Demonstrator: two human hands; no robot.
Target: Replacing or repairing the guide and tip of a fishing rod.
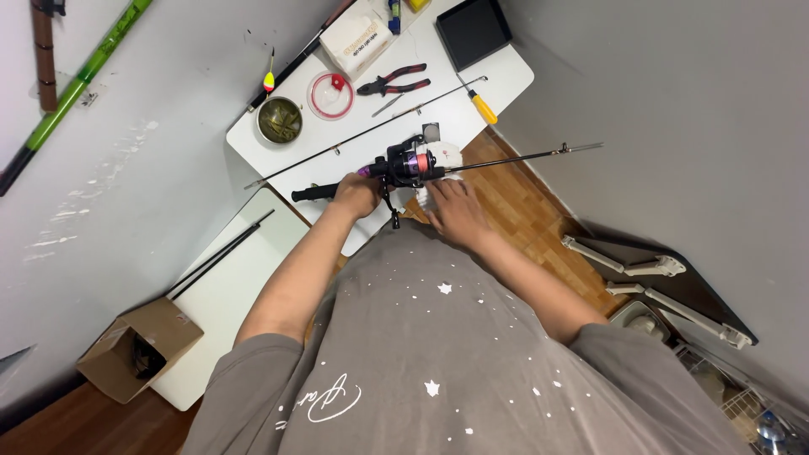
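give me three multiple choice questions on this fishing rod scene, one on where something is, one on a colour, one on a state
1. Where do the pliers lie?
A. on the white table, beyond the rod
B. on the wooden floor
C. inside the cardboard box

2. What colour is the screwdriver handle?
A. blue
B. yellow
C. white

3. What is the left hand doing?
A. resting flat on the table
B. hanging free of everything
C. gripping the fishing rod by its dark handle

Answers:
1. A, the red and black pliers sit on the tabletop next to the round clear lid.
2. B, the handle near the table edge is plainly yellow.
3. C, its fingers wrap the handle just behind the reel, while the right hand lies on a white cloth by the reel.
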